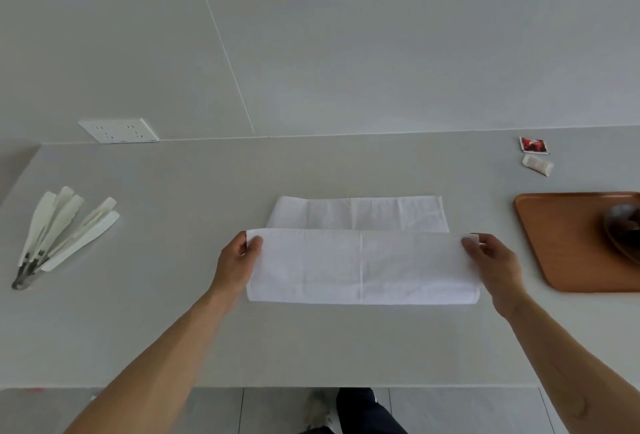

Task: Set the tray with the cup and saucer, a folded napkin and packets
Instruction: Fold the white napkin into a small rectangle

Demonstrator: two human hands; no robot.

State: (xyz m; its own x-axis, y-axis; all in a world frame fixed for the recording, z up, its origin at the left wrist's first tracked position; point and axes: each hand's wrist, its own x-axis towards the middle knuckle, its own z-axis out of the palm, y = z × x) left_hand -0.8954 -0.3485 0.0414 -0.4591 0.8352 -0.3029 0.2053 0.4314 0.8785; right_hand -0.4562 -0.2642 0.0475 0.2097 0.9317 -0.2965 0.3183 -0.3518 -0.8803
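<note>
We pinch the white napkin [360,264] at its near corners, left hand [239,260] and right hand [495,260] each clamped on it. The tray [554,243] sits right on the worktop [173,329], packets [536,156] behind it.

The white napkin [360,260] sits mid-desk, its near flap lifted and doubled over toward the far half, with a crease running down the middle. Off to the right there's a brown tray [561,243] with rounded corners, cut off by the frame edge, and something dark and blurry on it that I can't make out. Behind the tray, near the wall, a red packet [533,145] and a white packet [537,165] lie just beside each other.
</note>
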